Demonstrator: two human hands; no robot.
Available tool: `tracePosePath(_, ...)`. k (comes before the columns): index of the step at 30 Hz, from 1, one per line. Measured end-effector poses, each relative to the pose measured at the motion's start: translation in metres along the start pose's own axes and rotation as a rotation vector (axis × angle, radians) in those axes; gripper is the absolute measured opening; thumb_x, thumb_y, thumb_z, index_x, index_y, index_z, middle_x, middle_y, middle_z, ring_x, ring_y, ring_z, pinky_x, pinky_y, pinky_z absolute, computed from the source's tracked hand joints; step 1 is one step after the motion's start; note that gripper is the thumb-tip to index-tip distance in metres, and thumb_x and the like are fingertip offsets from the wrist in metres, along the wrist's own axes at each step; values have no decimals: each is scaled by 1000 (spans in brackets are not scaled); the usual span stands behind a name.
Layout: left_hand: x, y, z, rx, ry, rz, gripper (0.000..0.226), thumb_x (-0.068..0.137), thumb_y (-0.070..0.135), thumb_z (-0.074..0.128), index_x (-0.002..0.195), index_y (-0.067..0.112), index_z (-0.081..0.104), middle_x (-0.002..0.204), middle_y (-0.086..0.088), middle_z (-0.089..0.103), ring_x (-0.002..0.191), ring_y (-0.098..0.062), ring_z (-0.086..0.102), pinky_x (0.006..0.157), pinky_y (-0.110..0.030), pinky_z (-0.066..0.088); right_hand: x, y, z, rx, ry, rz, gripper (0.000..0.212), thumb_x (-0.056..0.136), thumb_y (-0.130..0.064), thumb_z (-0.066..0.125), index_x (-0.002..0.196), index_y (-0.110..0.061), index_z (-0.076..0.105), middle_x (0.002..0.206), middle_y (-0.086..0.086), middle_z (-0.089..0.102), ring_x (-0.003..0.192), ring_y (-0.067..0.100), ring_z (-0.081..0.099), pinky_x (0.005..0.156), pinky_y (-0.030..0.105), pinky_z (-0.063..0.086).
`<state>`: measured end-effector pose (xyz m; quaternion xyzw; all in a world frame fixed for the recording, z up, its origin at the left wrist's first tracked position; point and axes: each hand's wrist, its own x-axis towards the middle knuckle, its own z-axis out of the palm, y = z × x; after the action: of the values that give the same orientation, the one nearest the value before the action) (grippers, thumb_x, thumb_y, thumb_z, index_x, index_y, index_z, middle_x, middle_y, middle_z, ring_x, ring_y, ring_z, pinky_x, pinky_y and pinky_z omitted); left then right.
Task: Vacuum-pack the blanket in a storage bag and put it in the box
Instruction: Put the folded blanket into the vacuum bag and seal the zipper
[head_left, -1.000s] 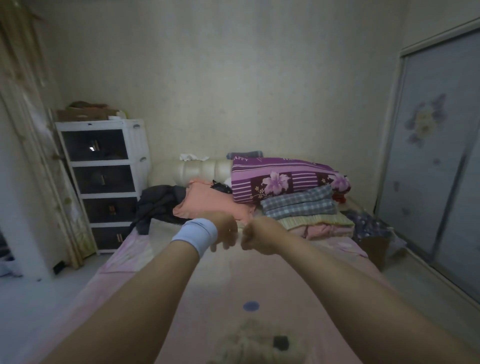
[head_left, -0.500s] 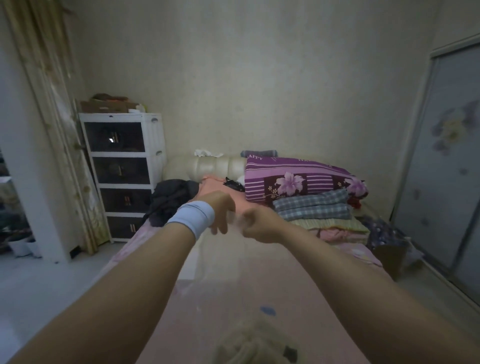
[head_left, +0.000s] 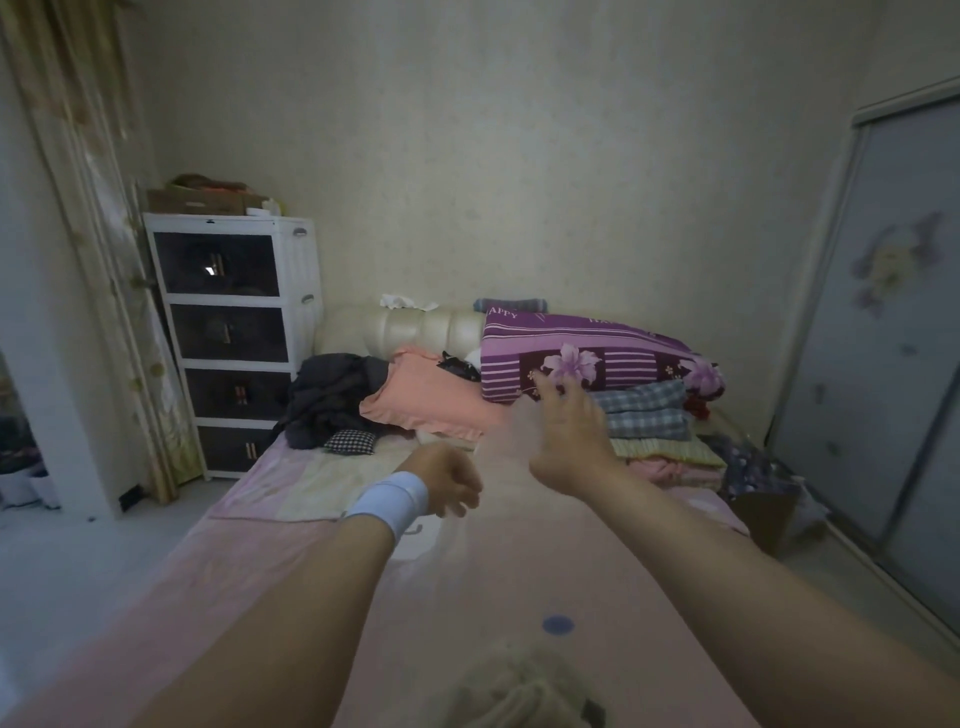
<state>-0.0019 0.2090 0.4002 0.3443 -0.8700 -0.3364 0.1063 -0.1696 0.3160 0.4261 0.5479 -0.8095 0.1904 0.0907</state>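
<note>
Here, blanket (head_left: 519, 691) (beige) lies nearer than hands (head_left: 452, 486) (head_left: 566, 441).

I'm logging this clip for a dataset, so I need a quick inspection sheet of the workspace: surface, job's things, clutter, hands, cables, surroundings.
Surface: bed with a pink cover.
Job's things: clear storage bag with a blue round spot, spread in front of the camera; beige fluffy blanket at the bottom edge; cardboard box on the floor right of the bed.
Clutter: folded bedding stack, peach pillow, dark clothes.
Hands: left hand has its fingers curled at the bag's top, grip unclear; right hand has its fingers spread, blurred.
Cables: nothing seen.
Surroundings: white drawer unit, curtain, sliding wardrobe door.
</note>
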Motion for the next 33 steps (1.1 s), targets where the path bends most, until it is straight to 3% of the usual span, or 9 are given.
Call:
tracePosePath(2, 7, 19, 11, 4, -15, 22, 8, 82, 7, 69, 81, 15, 70, 80, -6, 75, 69, -15, 73, 63, -31, 59, -2, -9, -7, -165, 81, -310, 98, 75, -8, 61, 159, -26, 13, 165, 9, 8, 154, 28, 3, 123, 55, 4)
tracePosePath(4, 13, 31, 24, 24, -17, 32, 7, 82, 10, 70, 81, 17, 70, 77, -6, 75, 67, -15, 72, 67, -33, 60, -2, -12, -11, -431, 53, -544, 74, 81, -15, 62, 151, -26, 39, 157, 8, 36, 149, 28, 25, 122, 55, 7)
tracePosePath(8, 18, 10, 43, -58, 81, 71, 22, 75, 20, 79, 95, 16, 71, 87, -1, 74, 78, -18, 71, 78, -41, 59, 2, 7, -11, -526, -138, -425, 24, 94, -18, 59, 111, -31, 72, 110, -4, 71, 103, 22, 66, 97, 36, 43)
tracePosePath(12, 11, -37, 63, 165, -232, -136, 84, 73, 34, 82, 143, 21, 39, 137, 4, 52, 125, -17, 52, 106, -37, 43, 3, 33, -12, -417, -50, -355, 22, 92, -19, 58, 102, -31, 73, 101, -8, 72, 97, 17, 66, 102, 36, 35)
tracePosePath(18, 22, -68, 73, 133, -141, -167, 17, 88, 8, 66, 103, 12, 75, 95, -4, 75, 81, -9, 72, 58, -13, 51, 2, 51, -16, -694, -105, -89, 13, 88, -15, 55, 76, -20, 56, 78, -4, 62, 86, 20, 64, 118, 60, 19)
tracePosePath(22, 33, -53, 79, 183, -167, -85, 19, 90, 3, 61, 101, 11, 74, 93, -4, 75, 79, -10, 72, 61, -18, 54, -7, 52, 15, -603, -316, -195, 75, 83, -14, 61, 151, -22, 32, 144, 6, 47, 138, 27, 41, 122, 58, 12)
tracePosePath(24, 37, -46, 82, 179, -172, -42, 23, 90, -2, 57, 101, 10, 73, 94, -5, 75, 79, -11, 72, 58, -14, 52, -13, 52, 34, -527, -446, -166, 86, 86, -13, 61, 158, -29, 16, 144, 3, 51, 133, 29, 47, 117, 50, 23)
tracePosePath(28, 39, -53, 85, 190, -67, 12, 17, 90, 13, 60, 98, 19, 73, 94, 5, 74, 83, -8, 70, 83, -29, 56, -7, 74, 56, -557, -387, -186, 28, 97, -23, 53, 120, -24, 68, 119, 2, 68, 111, 27, 61, 88, 35, 33)
tracePosePath(33, 36, -71, 86, 221, -325, -94, 33, 91, 37, 63, 120, 21, 66, 118, 4, 67, 106, -18, 65, 93, -31, 51, -1, 82, 77, -547, -350, -184, 27, 98, -22, 46, 106, -24, 72, 110, -1, 71, 104, 25, 64, 94, 38, 38)
